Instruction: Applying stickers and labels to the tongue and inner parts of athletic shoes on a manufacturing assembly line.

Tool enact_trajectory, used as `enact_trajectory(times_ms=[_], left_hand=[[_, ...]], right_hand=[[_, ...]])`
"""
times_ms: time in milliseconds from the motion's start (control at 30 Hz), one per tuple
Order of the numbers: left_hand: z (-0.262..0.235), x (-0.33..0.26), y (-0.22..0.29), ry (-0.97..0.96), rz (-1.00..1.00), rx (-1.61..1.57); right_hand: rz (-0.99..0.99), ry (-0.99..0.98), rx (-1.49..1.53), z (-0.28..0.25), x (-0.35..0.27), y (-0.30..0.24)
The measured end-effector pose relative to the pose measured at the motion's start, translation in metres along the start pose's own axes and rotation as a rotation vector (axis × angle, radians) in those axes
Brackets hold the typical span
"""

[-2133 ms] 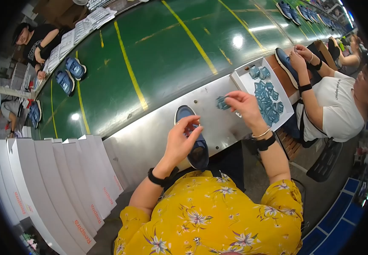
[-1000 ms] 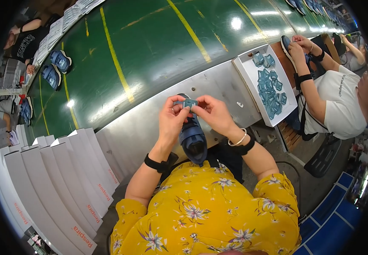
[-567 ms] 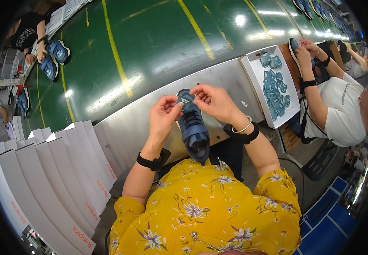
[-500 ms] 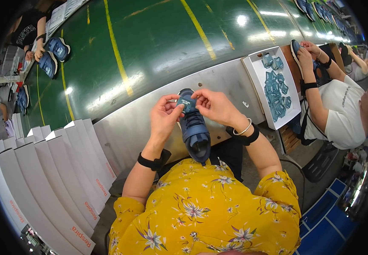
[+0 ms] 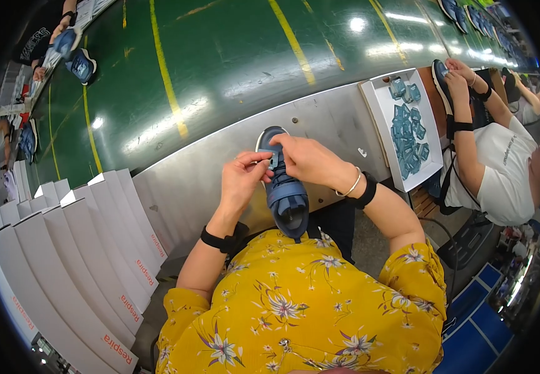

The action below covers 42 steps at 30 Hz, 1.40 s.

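A dark blue sneaker (image 5: 287,194) lies in front of me on the metal ledge, its toe pointing away. Over its laces is a small teal tag (image 5: 274,159), partly covered by fingers. My left hand (image 5: 240,181) pinches the tag's left side between thumb and fingers. My right hand (image 5: 315,163) is closed above the laces from the right, its index finger bent over the toe end by the tag. What its fingertips grip is hidden.
The metal ledge (image 5: 214,149) borders a green belt (image 5: 232,75) with yellow lines. Right stands a white box (image 5: 399,181) of teal tags. Left are stacked white shoeboxes (image 5: 76,262). A co-worker in a white shirt (image 5: 500,168) handles a shoe; another at far left handles blue sneakers (image 5: 81,65).
My right hand has moved left and turned over the laces, its fingers curling in. The tag has tilted, its face now mostly hidden. At far left, a co-worker has lifted one sneaker.
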State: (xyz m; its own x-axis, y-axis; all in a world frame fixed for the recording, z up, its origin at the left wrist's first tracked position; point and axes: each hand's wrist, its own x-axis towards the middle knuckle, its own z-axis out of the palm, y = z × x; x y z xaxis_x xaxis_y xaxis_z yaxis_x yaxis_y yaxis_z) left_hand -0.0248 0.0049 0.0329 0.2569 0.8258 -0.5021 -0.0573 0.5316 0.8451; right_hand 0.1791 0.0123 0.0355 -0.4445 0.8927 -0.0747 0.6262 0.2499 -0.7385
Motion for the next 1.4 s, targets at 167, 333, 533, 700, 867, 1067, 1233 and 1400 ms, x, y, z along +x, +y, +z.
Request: enact_trajectory(times_ms=[167,333,533,700,867,1067,1233,1400], left_hand=[[0.005,-0.004,0.002,0.009,-0.068,0.002],[0.008,0.0,0.009,0.062,-0.082,0.272],[0.011,0.005,0.002,0.096,-0.144,0.149],[0.016,0.002,0.011,0.064,-0.169,0.133],[0.021,0.008,0.012,0.093,-0.173,0.109],[0.021,0.005,0.009,0.097,-0.137,0.111],[0.01,0.003,0.016,-0.056,-0.103,0.246],[-0.001,0.003,0.011,-0.138,0.062,0.37]], right_hand=[[0.164,0.054,0.297,0.0,-0.014,-0.011],[0.128,0.199,0.347,0.016,-0.02,0.0],[0.11,0.228,0.366,0.018,-0.024,0.002],[0.157,0.253,0.393,0.024,-0.027,0.001],[0.138,0.28,0.394,0.027,-0.027,0.004],[0.15,0.281,0.432,0.027,-0.029,0.003],[0.159,0.242,0.451,0.021,-0.029,0.003],[0.155,0.236,0.453,0.018,-0.029,0.002]])
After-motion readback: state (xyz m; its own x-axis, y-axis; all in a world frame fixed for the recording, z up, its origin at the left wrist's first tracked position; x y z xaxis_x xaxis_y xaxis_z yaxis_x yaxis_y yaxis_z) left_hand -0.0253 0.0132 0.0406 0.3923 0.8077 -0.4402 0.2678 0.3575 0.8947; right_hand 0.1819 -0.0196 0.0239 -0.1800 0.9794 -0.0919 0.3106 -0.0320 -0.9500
